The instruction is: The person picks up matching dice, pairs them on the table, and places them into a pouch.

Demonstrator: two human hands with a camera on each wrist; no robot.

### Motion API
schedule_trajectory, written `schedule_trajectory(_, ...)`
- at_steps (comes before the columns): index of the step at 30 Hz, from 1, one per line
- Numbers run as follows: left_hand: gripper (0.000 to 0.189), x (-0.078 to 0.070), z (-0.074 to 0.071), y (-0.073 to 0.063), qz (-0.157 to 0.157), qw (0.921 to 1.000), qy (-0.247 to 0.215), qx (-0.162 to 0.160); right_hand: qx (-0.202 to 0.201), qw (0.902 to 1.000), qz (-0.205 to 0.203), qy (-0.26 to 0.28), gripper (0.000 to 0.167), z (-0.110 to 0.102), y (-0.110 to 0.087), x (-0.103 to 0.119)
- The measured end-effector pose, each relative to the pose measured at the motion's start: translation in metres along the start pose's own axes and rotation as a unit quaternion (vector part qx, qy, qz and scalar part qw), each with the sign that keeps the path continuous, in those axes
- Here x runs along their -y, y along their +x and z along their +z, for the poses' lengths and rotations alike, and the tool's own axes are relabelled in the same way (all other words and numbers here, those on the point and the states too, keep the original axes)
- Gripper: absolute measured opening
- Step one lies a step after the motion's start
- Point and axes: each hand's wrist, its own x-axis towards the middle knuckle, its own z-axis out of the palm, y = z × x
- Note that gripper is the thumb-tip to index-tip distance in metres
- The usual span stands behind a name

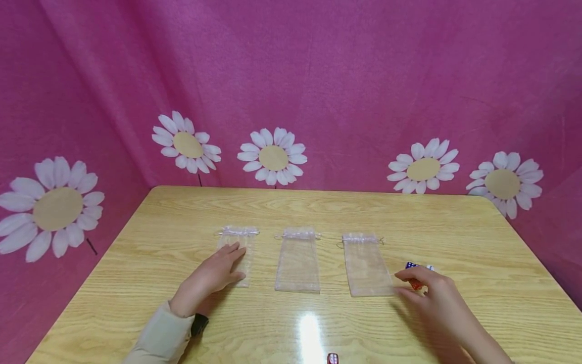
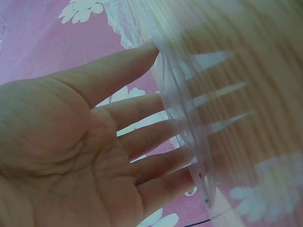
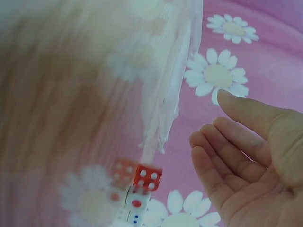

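Observation:
Three sheer, pale drawstring pouches lie flat in a row: the left pouch, the middle pouch and the right pouch. My left hand lies over the left pouch with fingers extended; in the left wrist view its fingertips meet the sheer fabric. Beside the right pouch's lower right corner hovers my right hand, thumb and fingers apart, holding nothing. A red die, a blue die and white dice sit close to it, partly hidden behind the hand in the head view.
Another red die lies at the near edge of the head view. The wooden table backs onto a pink curtain printed with large white daisies. Light glares off the tabletop near the front middle.

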Motion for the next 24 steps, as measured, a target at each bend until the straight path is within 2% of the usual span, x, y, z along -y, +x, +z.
schedule_trajectory(5,0.060,-0.001,0.000,0.001,-0.003,1.0000,0.004,0.002,-0.002,1.0000,0.005,-0.004,0.029,-0.004,0.000,-0.008)
schedule_trajectory(12,0.060,-0.001,0.000,0.000,-0.003,1.0000,0.002,0.002,0.028,0.9991,0.020,-0.027,0.026,-0.011,0.001,-0.023)
schedule_trajectory(17,0.060,-0.001,0.001,0.001,-0.005,1.0000,-0.001,0.003,0.048,0.9976,0.013,-0.048,0.025,-0.013,0.000,-0.032)
schedule_trajectory(24,0.059,0.000,0.001,0.002,-0.005,1.0000,0.004,0.002,0.057,0.9967,0.009,-0.056,0.026,-0.013,-0.001,-0.039)
